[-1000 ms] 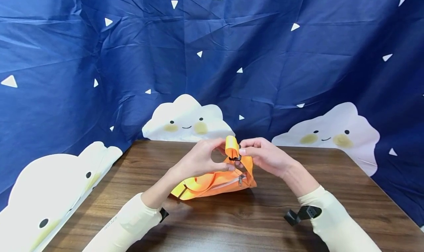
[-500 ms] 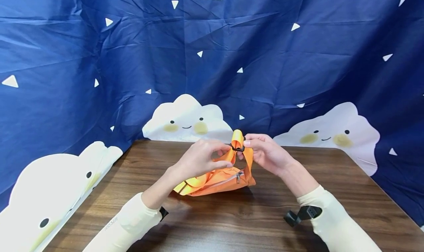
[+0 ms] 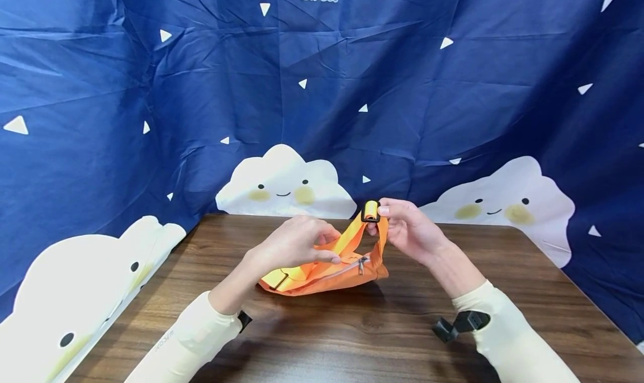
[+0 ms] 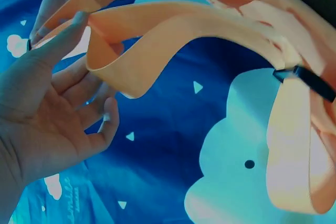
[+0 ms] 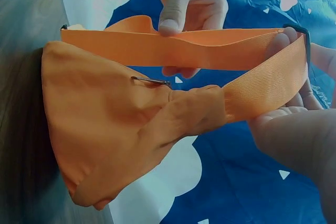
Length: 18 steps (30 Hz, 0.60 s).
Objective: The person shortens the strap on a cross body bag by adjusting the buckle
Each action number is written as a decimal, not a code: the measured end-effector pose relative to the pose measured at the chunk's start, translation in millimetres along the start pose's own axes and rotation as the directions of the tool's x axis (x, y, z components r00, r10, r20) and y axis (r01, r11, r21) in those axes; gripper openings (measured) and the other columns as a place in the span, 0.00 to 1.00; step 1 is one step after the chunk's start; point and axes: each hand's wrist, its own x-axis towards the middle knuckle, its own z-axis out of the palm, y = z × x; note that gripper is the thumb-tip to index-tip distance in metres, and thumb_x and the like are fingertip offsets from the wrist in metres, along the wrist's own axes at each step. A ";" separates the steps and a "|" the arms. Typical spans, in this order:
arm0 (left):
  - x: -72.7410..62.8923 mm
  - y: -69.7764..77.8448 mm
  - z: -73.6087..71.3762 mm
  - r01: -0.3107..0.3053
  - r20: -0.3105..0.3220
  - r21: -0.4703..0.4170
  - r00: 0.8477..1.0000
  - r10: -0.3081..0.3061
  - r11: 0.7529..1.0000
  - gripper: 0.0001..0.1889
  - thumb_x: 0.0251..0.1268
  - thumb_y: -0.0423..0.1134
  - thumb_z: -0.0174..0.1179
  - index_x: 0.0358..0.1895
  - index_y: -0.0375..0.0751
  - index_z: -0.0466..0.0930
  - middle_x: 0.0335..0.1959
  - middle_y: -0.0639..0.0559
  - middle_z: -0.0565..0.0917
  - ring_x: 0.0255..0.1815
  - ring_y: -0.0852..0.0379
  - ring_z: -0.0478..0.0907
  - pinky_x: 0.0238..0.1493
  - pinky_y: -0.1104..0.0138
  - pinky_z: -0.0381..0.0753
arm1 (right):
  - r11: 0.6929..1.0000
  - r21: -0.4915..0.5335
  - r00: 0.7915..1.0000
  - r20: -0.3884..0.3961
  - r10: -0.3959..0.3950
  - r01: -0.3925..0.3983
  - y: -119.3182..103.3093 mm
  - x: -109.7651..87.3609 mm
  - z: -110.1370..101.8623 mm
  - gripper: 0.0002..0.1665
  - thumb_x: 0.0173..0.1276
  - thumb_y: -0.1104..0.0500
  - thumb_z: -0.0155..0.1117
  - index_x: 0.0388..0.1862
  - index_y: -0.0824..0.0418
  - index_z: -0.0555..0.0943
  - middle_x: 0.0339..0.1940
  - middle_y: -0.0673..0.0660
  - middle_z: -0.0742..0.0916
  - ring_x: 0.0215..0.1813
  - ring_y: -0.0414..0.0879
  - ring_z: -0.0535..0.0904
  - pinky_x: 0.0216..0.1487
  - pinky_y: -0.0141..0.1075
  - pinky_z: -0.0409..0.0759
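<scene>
An orange waist bag with a grey zipper lies on the table, its strap lifted at the right end. My right hand pinches the strap beside a black slider buckle, holding it above the bag. Lower and to the left, my left hand has the strap between its thumb and fingers; the left wrist view shows the thumb on the webbing and the other fingers spread beneath. Another black buckle sits farther along the strap. In the right wrist view the zipper pull hangs at the bag's top edge.
The brown wooden table reaches back to a blue curtain printed with white clouds and triangles. Both wrists carry black straps, one of which shows on the right sleeve.
My right hand has risen slightly with the buckle, which now faces forward. The strap loop above the buckle has shrunk. My left hand has shifted a little down and left along the strap.
</scene>
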 end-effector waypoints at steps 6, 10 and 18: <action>-1.5 -3.0 -5.3 -0.023 -0.010 0.005 1.000 0.023 1.000 0.24 0.59 0.54 0.75 0.55 0.46 0.86 0.45 0.59 0.87 0.43 0.61 0.82 0.47 0.66 0.79 | 0.994 -0.113 1.000 -0.026 -0.005 0.002 5.9 1.1 1.2 0.12 0.76 0.65 0.52 0.36 0.62 0.83 0.35 0.58 0.85 0.37 0.50 0.80 0.44 0.37 0.79; 0.5 -2.6 -2.9 -0.131 -0.174 -0.063 0.978 0.118 0.989 0.29 0.61 0.54 0.74 0.61 0.44 0.82 0.50 0.56 0.86 0.46 0.60 0.82 0.51 0.67 0.78 | 0.966 -0.259 1.000 -0.018 -0.001 -0.004 13.7 3.5 5.6 0.08 0.75 0.65 0.57 0.36 0.64 0.83 0.35 0.58 0.85 0.35 0.51 0.80 0.44 0.40 0.81; 3.5 3.7 0.2 -0.356 -0.374 -0.123 0.881 0.289 0.926 0.27 0.58 0.49 0.77 0.59 0.44 0.82 0.50 0.59 0.83 0.47 0.61 0.79 0.52 0.69 0.76 | 0.915 -0.403 1.000 0.009 0.022 -0.016 22.2 5.4 13.3 0.08 0.74 0.62 0.63 0.41 0.68 0.84 0.36 0.59 0.85 0.42 0.53 0.79 0.51 0.43 0.79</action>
